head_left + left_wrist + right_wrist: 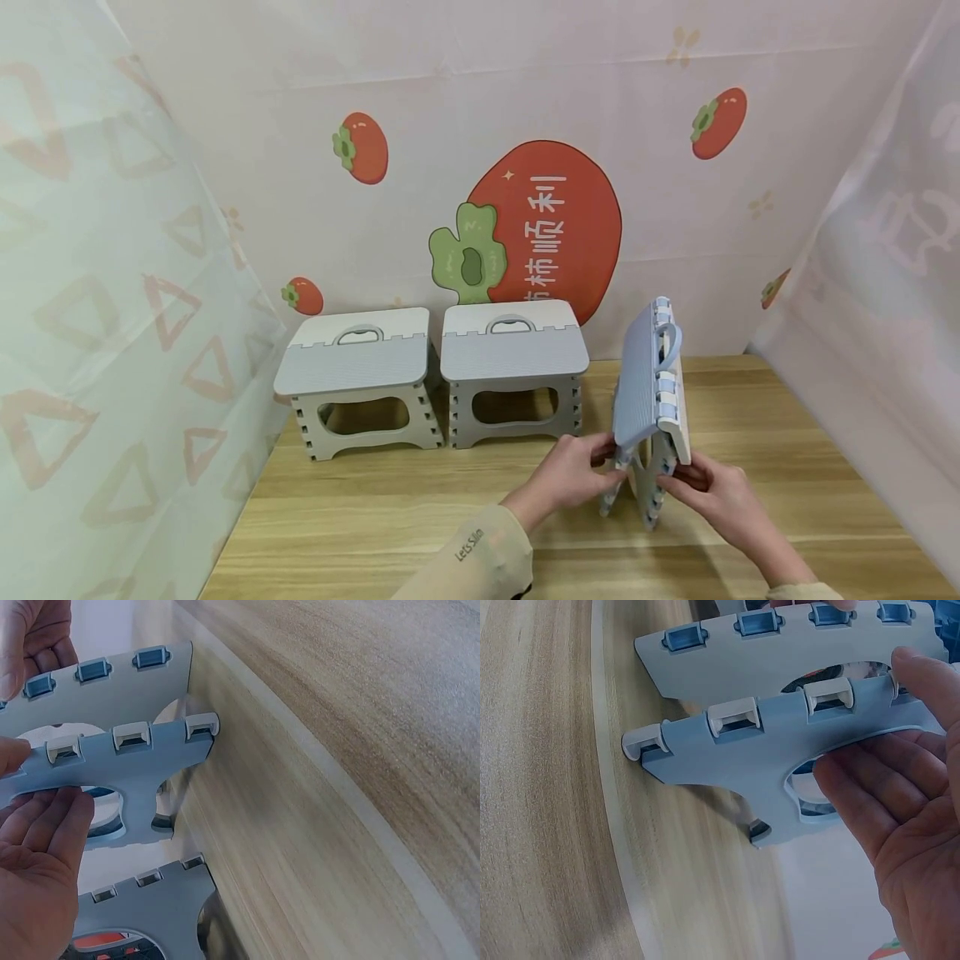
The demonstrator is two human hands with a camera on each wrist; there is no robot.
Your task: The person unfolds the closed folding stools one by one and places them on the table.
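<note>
A blue and white folding stool (pixel 647 392) stands partly folded on the right of the wooden table, its top bent along the middle hinge with the loop handle (pixel 669 346) sticking out to the right. My left hand (pixel 573 471) grips its left leg panel; in the left wrist view the fingers (pixel 56 825) reach into the panel's cut-out. On the other side, my right hand (pixel 712 492) holds the right leg panel (pixel 727 750), thumb on the edge and fingers at the opening. The two leg panels stand a little apart, feet at the tabletop.
Two unfolded stools, one at the left (pixel 352 367) and one in the middle (pixel 513 354), stand side by side at the back of the wooden table (pixel 360 525). Behind them hangs a white cloth (pixel 300 225) printed with red persimmons; similar sheets flank both sides.
</note>
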